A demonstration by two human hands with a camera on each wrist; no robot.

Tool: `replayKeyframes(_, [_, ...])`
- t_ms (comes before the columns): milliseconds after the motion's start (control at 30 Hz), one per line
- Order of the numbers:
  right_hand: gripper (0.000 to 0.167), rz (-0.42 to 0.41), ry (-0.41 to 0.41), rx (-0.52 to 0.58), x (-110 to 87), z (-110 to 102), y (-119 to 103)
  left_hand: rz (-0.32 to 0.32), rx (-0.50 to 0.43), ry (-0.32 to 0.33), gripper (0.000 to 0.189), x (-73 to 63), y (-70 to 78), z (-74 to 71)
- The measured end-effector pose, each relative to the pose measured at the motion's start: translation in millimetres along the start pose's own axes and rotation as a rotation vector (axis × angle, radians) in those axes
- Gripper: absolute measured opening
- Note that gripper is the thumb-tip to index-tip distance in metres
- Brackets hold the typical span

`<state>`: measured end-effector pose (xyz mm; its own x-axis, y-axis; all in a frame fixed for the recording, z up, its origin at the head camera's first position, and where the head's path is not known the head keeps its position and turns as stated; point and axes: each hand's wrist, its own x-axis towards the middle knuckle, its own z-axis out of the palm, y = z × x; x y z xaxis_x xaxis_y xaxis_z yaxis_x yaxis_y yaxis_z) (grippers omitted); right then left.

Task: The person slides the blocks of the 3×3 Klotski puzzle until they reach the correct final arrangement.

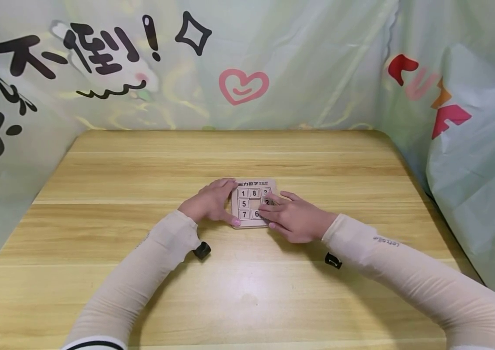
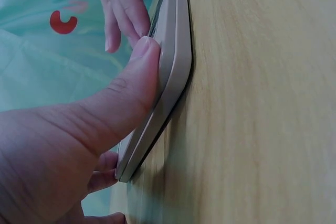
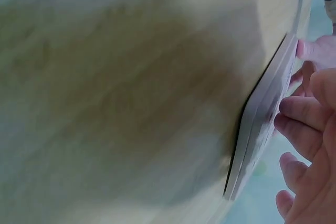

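A beige sliding number puzzle (image 1: 254, 183) lies flat on the table, with several numbered tiles in its frame and a square gap at the centre. My left hand (image 1: 212, 199) holds the puzzle's left side, its thumb (image 2: 131, 85) pressed on the near left corner and its fingers at the far left corner. Extended fingers of my right hand (image 1: 296, 219) touch the tiles at the right side, near the 2 and the 6. They cover the bottom right tile. In the right wrist view, two of these fingertips (image 3: 291, 107) meet the puzzle's face.
The wooden table (image 1: 247, 291) reaches to a printed fabric curtain (image 1: 317, 58) behind and at both sides. A black clip-like piece (image 1: 202, 250) sits by the left wrist, and another black piece (image 1: 332, 260) by the right one.
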<state>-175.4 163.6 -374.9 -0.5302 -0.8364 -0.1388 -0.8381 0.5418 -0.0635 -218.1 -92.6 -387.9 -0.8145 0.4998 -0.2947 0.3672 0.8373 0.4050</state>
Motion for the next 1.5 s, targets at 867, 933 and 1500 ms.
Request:
replayKeyframes(867, [0.045,0.053,0.007,-0.011,17.2,-1,8,-0.003,0.011,-0.010,0.114,1.0,0.9,-0.8])
replayKeyframes(933, [0.046,0.052,0.007,-0.005,16.2,-2,8,-0.005,0.016,-0.011,0.114,1.1,1.0,-1.1])
replayKeyframes(1500, [0.045,0.014,0.023,-0.017,-9.8,1,-1,0.007,0.005,0.001,0.115,0.5,-0.2,-1.2])
